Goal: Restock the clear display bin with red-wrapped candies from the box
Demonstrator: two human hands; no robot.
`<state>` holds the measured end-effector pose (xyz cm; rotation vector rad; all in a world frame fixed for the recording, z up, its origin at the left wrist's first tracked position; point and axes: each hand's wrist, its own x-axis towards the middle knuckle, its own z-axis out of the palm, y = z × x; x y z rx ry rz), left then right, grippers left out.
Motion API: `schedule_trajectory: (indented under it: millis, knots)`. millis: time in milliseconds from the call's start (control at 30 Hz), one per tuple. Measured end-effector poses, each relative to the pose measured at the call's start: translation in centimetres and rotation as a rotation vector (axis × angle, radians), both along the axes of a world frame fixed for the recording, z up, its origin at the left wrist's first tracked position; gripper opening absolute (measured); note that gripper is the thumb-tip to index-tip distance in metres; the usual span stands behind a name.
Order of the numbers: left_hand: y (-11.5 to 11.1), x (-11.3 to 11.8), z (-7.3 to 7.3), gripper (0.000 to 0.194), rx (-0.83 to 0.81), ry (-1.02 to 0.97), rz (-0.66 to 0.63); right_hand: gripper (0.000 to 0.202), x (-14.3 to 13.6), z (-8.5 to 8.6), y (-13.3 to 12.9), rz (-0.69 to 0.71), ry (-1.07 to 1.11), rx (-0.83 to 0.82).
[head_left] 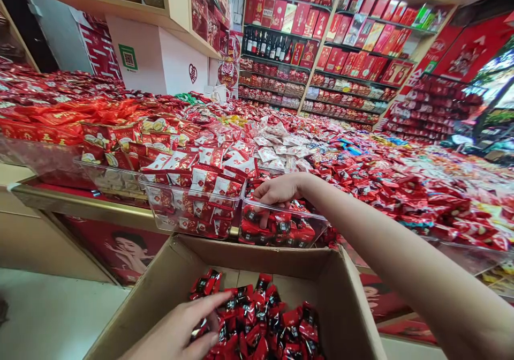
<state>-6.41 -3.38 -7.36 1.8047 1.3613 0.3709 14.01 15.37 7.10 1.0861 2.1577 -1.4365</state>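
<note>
My left hand (187, 320) is over an open cardboard box (257, 250), its index finger stretched out and thumb apart. Its fingers touch or hover just above small red-and-black wrapped candies (257, 317) lying loose in the box. My right hand (279, 191) reaches over the rim of a clear plastic bin (297, 210) beyond the box. One finger points down among the red-and-black candies (281, 226) there, and the others are bent. Nothing shows in its grip, though some fingertips are hidden behind the bin wall.
Left of that bin stands a clear bin of red-and-white packets (201, 188), with more filled bins (116, 156) farther left. Heaped sweets (381, 183) spread behind and to the right. Shelves of bottles and boxes (297, 22) line the back wall. A gold-edged counter (100, 204) runs below the bins.
</note>
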Motion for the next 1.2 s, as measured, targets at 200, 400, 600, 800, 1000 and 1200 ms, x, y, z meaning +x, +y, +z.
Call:
schedule_trajectory:
  millis: [200, 400, 600, 800, 1000, 1200]
  knots:
    - [4.1, 4.7, 1.4, 0.056, 0.080, -0.185, -0.022, 0.020, -0.5, -0.7, -0.2, -0.068, 0.037, -0.080]
    - [5.1, 5.8, 0.9, 0.059, 0.158, -0.208, 0.050, 0.024, -0.2, -1.5, 0.6, -0.083, 0.070, -0.146]
    - [4.9, 6.0, 1.1, 0.057, 0.140, -0.202, 0.036, 0.026, 0.2, -1.1, 1.4, -0.008, 0.023, -0.152]
    - [5.1, 6.2, 0.8, 0.059, 0.143, -0.182, 0.014, 0.013, 0.2, -1.3, 1.3, -0.061, 0.061, -0.011]
    - [5.1, 6.0, 0.3, 0.060, 0.097, -0.206, 0.037, 0.024, -0.4, -2.2, 1.8, -0.013, 0.112, -0.014]
    - [3.7, 4.6, -0.8, 0.060, 0.040, -0.199, 0.071, 0.025, -0.4, -2.0, 2.5, 0.084, -0.006, -0.009]
